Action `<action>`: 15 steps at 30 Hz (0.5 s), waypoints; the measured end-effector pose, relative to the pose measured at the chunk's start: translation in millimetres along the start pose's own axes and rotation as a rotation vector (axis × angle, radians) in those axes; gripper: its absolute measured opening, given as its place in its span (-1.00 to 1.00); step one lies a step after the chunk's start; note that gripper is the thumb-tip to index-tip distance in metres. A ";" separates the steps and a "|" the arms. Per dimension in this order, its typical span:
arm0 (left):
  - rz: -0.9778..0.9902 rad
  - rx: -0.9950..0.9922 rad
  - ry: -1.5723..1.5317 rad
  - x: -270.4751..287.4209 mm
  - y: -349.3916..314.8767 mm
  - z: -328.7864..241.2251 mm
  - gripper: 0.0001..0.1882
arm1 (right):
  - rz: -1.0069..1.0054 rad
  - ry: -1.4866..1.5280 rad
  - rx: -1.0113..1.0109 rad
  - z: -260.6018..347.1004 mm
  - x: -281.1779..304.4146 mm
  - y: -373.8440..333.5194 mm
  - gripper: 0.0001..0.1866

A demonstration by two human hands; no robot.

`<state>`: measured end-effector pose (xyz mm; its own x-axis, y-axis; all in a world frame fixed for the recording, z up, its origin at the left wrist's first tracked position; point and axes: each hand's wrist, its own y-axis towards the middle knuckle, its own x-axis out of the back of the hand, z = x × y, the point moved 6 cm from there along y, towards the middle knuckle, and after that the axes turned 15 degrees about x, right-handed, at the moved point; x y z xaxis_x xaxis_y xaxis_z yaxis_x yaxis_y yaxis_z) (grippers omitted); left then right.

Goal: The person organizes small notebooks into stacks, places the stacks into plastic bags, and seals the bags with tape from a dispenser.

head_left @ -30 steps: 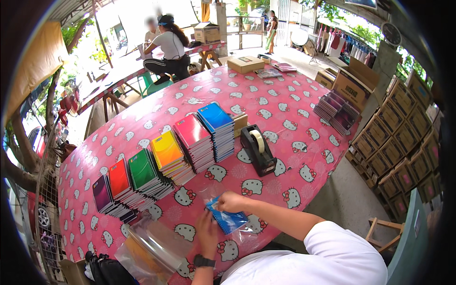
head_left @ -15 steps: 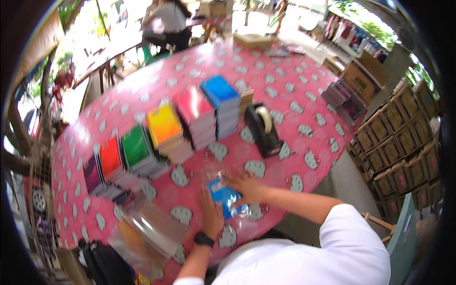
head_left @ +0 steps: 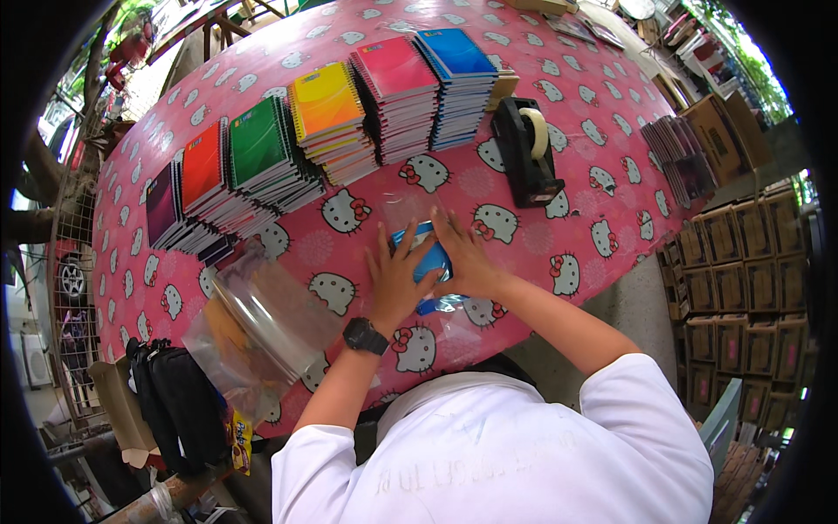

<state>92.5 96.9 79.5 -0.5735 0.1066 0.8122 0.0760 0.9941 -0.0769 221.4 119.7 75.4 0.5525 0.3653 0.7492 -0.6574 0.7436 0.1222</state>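
A blue notebook (head_left: pixel 430 263) lies on the pink table in clear plastic that shines around its edges. Across its left side rests my left hand (head_left: pixel 400 272), fingers spread, with a black watch on the wrist. My right hand (head_left: pixel 471 264) presses on the right side, its fingers stretched toward the top edge. Both hands are open, and they cover much of the cover between them. Beyond them stand stacks of spiral notebooks: purple (head_left: pixel 163 203), red (head_left: pixel 203 162), green (head_left: pixel 257 140), yellow (head_left: pixel 326 100), pink (head_left: pixel 394 70) and blue (head_left: pixel 456 54).
A black tape dispenser (head_left: pixel 526 155) stands right of the stacks. Clear plastic bags (head_left: pixel 271 319) lie left of my left arm. A black bag (head_left: pixel 179 402) is at the table's left edge. Cardboard boxes (head_left: pixel 738 288) are stacked on the right, below a dark pile (head_left: pixel 681 162) on the table.
The view has tilted down toward the table. My left hand has moved from the notebook's left edge onto its cover; my right hand stays on its right side.
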 end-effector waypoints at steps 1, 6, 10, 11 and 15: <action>0.023 0.013 0.004 2.9 3.9 -1.6 -0.39 | -0.042 -0.021 0.016 3.3 2.1 -1.9 0.35; 0.011 0.016 -0.017 4.2 2.6 2.6 -0.37 | -0.077 -0.327 0.082 4.1 35.5 -31.6 0.21; -0.010 0.022 -0.021 0.6 1.9 2.9 -0.38 | -0.807 -0.453 -0.389 -92.5 180.8 -56.0 -0.27; -0.014 0.008 -0.025 0.0 3.2 -0.2 -0.38 | -0.822 -0.181 -0.459 -109.7 185.6 -56.5 -0.30; -0.007 -0.003 -0.033 -1.4 2.2 -0.3 -0.38 | -0.862 0.398 -0.386 -132.8 176.6 -53.5 -0.41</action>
<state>93.8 98.9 78.4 -0.6004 0.1006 0.7933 0.0746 0.9948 -0.0697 422.3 218.7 114.7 0.9355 -0.2714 0.2264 0.2145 0.9451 0.2467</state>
